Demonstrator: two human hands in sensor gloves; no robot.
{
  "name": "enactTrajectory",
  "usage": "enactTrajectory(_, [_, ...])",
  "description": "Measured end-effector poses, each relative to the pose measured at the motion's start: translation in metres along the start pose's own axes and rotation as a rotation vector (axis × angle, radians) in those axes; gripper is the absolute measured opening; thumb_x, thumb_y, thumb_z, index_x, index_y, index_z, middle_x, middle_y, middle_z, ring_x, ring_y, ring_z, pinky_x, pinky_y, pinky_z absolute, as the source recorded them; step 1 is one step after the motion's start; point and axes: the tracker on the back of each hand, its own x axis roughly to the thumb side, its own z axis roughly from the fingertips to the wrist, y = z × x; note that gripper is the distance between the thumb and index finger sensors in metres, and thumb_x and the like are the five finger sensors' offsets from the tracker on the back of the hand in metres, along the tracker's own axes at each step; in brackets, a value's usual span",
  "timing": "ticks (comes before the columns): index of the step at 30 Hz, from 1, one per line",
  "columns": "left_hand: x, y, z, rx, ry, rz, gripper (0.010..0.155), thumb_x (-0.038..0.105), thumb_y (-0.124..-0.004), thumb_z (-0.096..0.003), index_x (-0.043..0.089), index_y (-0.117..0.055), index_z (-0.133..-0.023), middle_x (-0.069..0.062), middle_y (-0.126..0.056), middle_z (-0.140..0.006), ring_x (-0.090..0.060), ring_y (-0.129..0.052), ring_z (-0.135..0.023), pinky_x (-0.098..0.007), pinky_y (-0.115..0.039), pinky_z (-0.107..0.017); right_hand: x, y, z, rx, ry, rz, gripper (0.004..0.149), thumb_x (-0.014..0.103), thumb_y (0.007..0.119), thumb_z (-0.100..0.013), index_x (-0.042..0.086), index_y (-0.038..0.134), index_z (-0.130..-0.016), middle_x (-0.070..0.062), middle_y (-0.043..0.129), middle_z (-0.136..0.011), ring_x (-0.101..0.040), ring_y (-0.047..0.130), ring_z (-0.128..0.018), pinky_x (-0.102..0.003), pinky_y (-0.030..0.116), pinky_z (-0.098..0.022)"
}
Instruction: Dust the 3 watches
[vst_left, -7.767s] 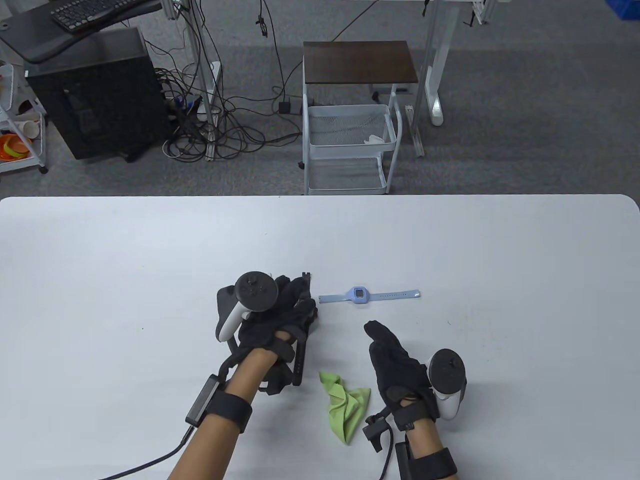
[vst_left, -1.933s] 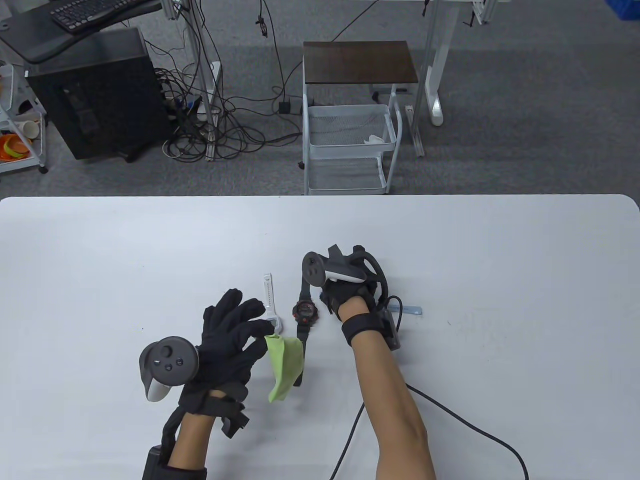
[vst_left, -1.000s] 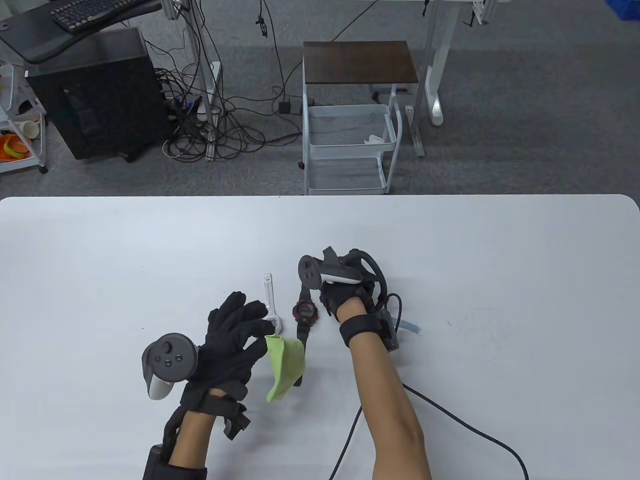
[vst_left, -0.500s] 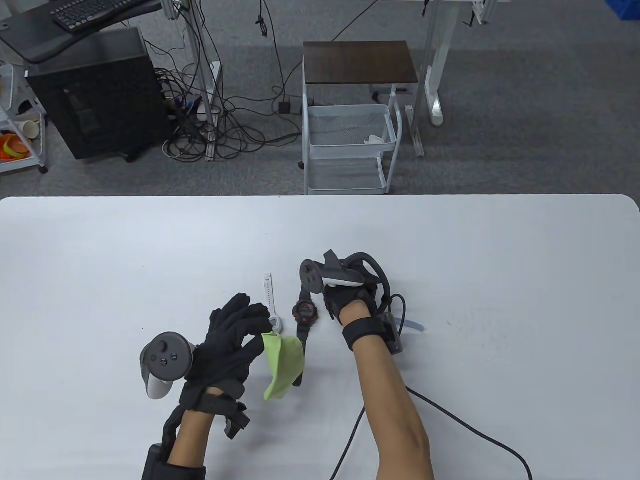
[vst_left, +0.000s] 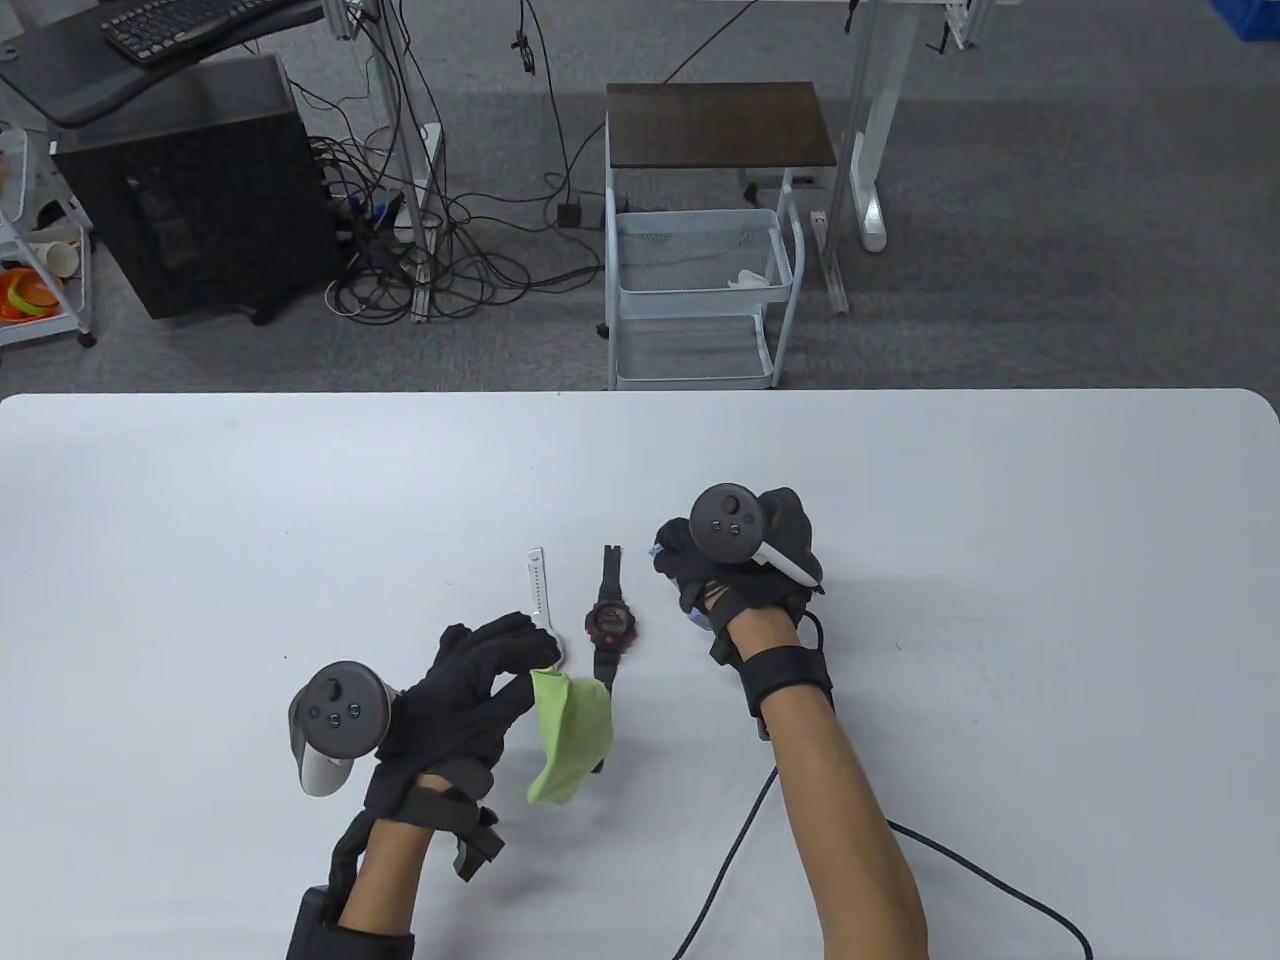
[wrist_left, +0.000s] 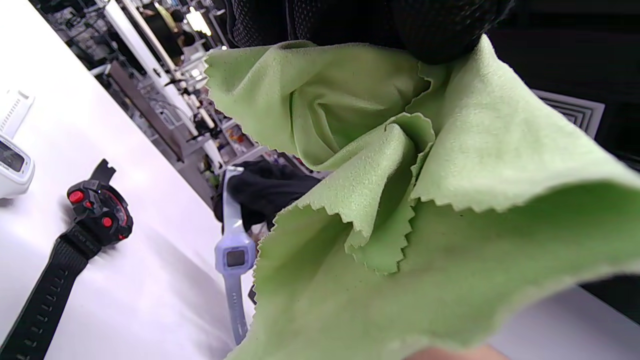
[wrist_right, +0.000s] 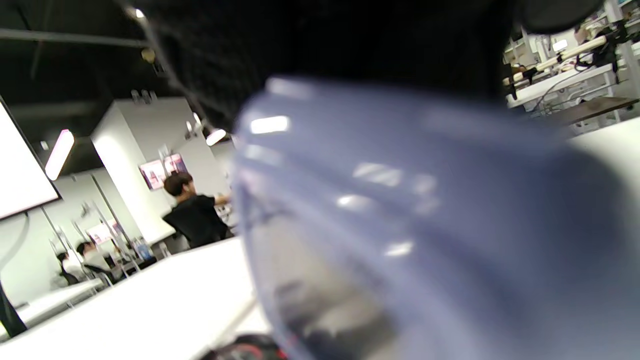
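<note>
My left hand (vst_left: 500, 672) pinches a corner of the green cloth (vst_left: 568, 730) and holds it up; in the left wrist view the green cloth (wrist_left: 400, 200) fills most of the picture. The white watch (vst_left: 540, 592) lies flat just beyond that hand. Beside it on the right lies the black watch with red buttons (vst_left: 608, 626), the same black watch (wrist_left: 97, 210) showing in the left wrist view. My right hand (vst_left: 715, 575) grips the pale blue watch (wrist_left: 234, 255) off the table. Its strap (wrist_right: 400, 225) is a close blur in the right wrist view.
A black cable (vst_left: 720, 860) runs from my right wrist across the white table (vst_left: 1000, 520) toward the near edge. Beyond the far edge stand a white wire cart (vst_left: 700, 290) and a dark computer case (vst_left: 190, 190) on the floor.
My right hand has turned over and shifted right with the blue watch raised in its grip, uncovering the black watch's far strap. My left hand still holds the cloth in nearly the same place.
</note>
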Motion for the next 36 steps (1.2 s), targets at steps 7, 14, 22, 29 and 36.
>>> enactTrajectory(7, [-0.001,-0.002,0.0,0.007,-0.012,0.044,0.044,0.05,-0.07,-0.0588,0.031,-0.068,-0.098,0.006,-0.081,-0.103,-0.025,-0.071,-0.109,-0.072,-0.028,-0.077,0.014,-0.028,0.025,-0.135,-0.038,-0.179,0.038,0.039,0.085,-0.035,0.016,0.093,-0.066,-0.006,0.111,-0.04,-0.021,0.109,-0.023,-0.064,0.066,-0.052])
enactTrajectory(14, [-0.002,-0.004,0.001,0.028,-0.013,0.108,0.043,0.051,-0.07,-0.0586,0.032,-0.07,-0.097,0.007,-0.086,-0.098,-0.022,-0.077,-0.105,-0.07,-0.032,-0.078,0.033,-0.046,0.055,-0.275,-0.088,-0.331,0.04,0.038,0.084,-0.036,0.013,0.092,-0.066,-0.005,0.111,-0.038,-0.019,0.109,-0.019,-0.061,0.07,-0.05])
enactTrajectory(22, [-0.003,-0.008,0.0,0.017,-0.003,0.161,0.044,0.051,-0.069,-0.059,0.03,-0.068,-0.098,0.005,-0.084,-0.099,-0.023,-0.075,-0.106,-0.071,-0.031,-0.077,0.064,-0.059,0.1,-0.41,-0.152,-0.494,0.041,0.038,0.083,-0.037,0.009,0.091,-0.065,-0.005,0.111,-0.034,-0.015,0.108,-0.014,-0.057,0.073,-0.046])
enactTrajectory(29, [-0.004,-0.011,0.0,-0.002,0.009,0.184,0.044,0.05,-0.068,-0.0593,0.031,-0.067,-0.098,0.005,-0.082,-0.101,-0.025,-0.074,-0.106,-0.071,-0.03,-0.077,0.079,-0.065,0.129,-0.461,-0.171,-0.568,0.041,0.039,0.082,-0.038,0.009,0.091,-0.065,-0.003,0.111,-0.033,-0.013,0.107,-0.012,-0.055,0.075,-0.045])
enactTrajectory(36, [0.001,-0.032,-0.006,-0.104,0.007,0.171,0.044,0.05,-0.067,-0.0593,0.031,-0.066,-0.099,0.004,-0.082,-0.101,-0.025,-0.075,-0.105,-0.071,-0.031,-0.077,0.088,-0.059,0.139,-0.466,-0.157,-0.734,0.041,0.039,0.081,-0.038,0.009,0.09,-0.065,-0.002,0.11,-0.032,-0.012,0.107,-0.011,-0.055,0.076,-0.045])
